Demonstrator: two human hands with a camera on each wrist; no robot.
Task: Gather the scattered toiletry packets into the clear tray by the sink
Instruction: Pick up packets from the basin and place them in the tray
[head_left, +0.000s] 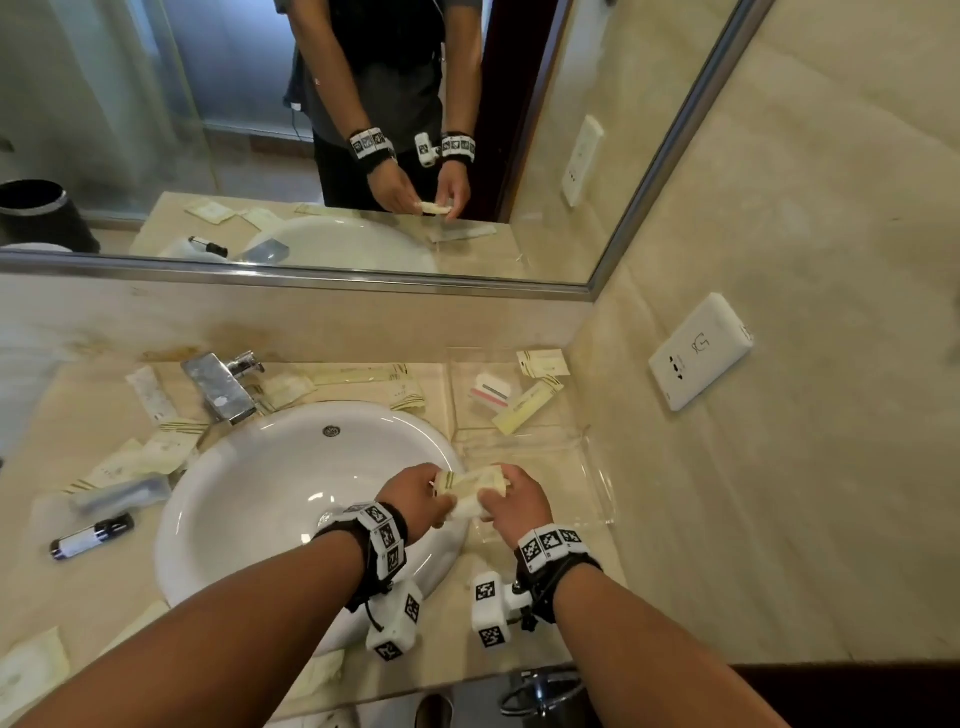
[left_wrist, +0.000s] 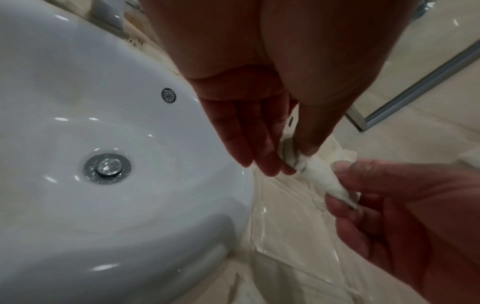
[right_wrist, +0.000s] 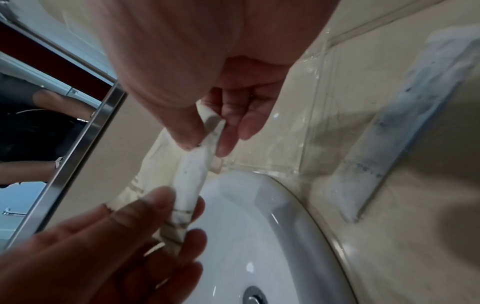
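Left hand (head_left: 415, 493): nearest, over sink rim; fingers (left_wrist: 262, 148) and thumb pinching one end of held packets (head_left: 470, 486)
Right hand (head_left: 514, 501): beside left, fingers (right_wrist: 233, 131) and thumb pinching the other end of the same bunch
Held packets: cream, gold-striped, a few together, count unclear; raised between sink (head_left: 291, 493) and near end of clear tray (head_left: 597, 488), not yet released
Clear tray: on tabletop (head_left: 78, 415) right of sink, against wall; far part already holding about three sachets (head_left: 527, 405), a pink-striped one among them
Still scattered: packets around faucet (head_left: 221, 387), a cluster left of sink (head_left: 161, 449), more at front edge (head_left: 31, 665)
Also out: dark small bottle (head_left: 93, 535), left of sink
Progress: judged early; small share trayed, one bunch about to go in, most packets left to collect
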